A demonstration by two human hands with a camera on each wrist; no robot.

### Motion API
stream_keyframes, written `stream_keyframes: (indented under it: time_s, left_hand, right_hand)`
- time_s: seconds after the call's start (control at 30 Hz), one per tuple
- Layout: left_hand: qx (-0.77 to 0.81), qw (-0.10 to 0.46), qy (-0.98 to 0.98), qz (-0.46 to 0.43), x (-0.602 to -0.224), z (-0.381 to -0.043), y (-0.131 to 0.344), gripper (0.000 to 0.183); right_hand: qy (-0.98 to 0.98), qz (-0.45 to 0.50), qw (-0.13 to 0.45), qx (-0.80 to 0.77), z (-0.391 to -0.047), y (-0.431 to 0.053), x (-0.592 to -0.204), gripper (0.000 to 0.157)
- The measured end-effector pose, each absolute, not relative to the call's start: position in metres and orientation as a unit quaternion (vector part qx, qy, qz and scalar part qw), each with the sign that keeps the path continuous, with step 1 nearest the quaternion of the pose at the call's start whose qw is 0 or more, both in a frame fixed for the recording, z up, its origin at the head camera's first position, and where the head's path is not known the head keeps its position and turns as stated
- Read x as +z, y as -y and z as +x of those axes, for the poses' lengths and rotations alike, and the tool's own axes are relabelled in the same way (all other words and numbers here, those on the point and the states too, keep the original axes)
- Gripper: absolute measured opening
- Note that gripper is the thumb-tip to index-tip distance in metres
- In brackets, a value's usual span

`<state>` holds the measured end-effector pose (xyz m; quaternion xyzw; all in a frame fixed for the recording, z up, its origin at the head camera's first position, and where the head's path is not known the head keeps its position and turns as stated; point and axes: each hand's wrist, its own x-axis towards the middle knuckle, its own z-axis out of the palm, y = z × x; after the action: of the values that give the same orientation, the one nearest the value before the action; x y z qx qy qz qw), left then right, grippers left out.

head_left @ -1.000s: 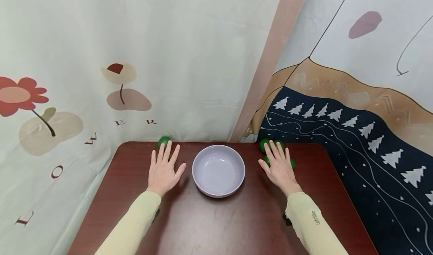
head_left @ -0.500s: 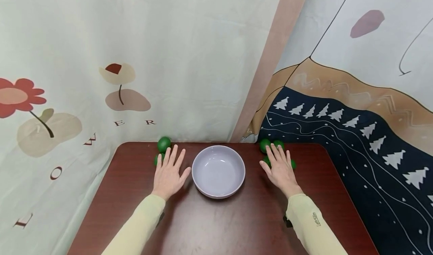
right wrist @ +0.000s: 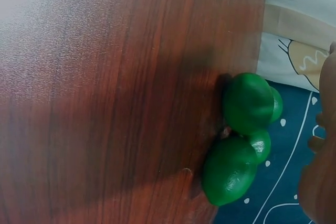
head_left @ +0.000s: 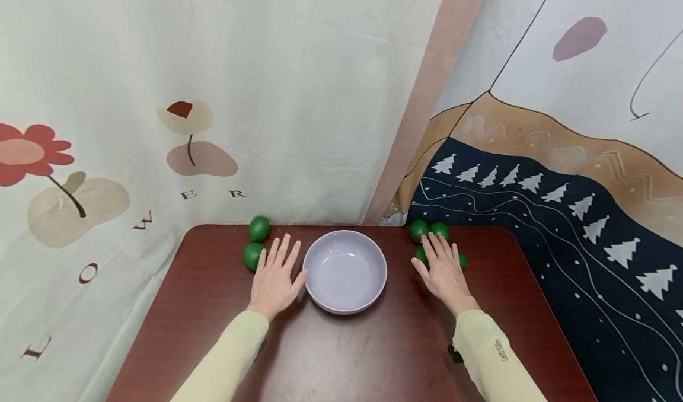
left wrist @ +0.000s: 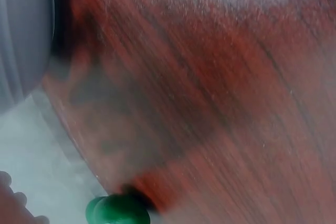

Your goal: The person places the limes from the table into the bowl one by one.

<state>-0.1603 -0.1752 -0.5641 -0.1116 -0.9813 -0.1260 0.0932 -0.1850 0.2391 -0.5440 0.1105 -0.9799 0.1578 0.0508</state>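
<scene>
I log right hand (head_left: 444, 273), fingers straight, empty, four green fruits (head_left: 418, 230) around its fingertips, contact unclear; left hand (head_left: 274, 280) likewise empty, straight-fingered, two green fruits (head_left: 259, 228) to its fingers' left.

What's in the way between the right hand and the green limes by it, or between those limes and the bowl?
Nothing visible stands between the right hand and the green limes. From them to the bowl lies bare tabletop, though that hand itself partly hides the nearer limes.

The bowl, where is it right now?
In the head view, the bowl is by the far edge of the table, between the left green fruits and the right green fruits.
</scene>
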Motion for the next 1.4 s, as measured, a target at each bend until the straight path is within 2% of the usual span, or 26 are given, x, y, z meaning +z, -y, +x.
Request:
stream_keyframes:
  time_s: [0.53, 0.8, 1.4]
  left_hand:
    - [-0.132, 0.097, 0.976, -0.143, -0.576, -0.157, 0.167, 0.070]
    - [-0.140, 0.097, 0.975, -0.143, -0.578, -0.153, 0.164, 0.070]
    - [-0.204, 0.044, 0.973, -0.101, -0.574, -0.155, 0.157, 0.076]
  right_hand:
    - [0.979, 0.089, 0.054, 0.173, -0.174, -0.244, -0.555, 0.067]
    - [0.977, 0.086, 0.073, 0.183, -0.163, -0.252, -0.562, 0.066]
    - [0.971, 0.069, 0.098, 0.206, -0.151, -0.270, -0.573, 0.061]
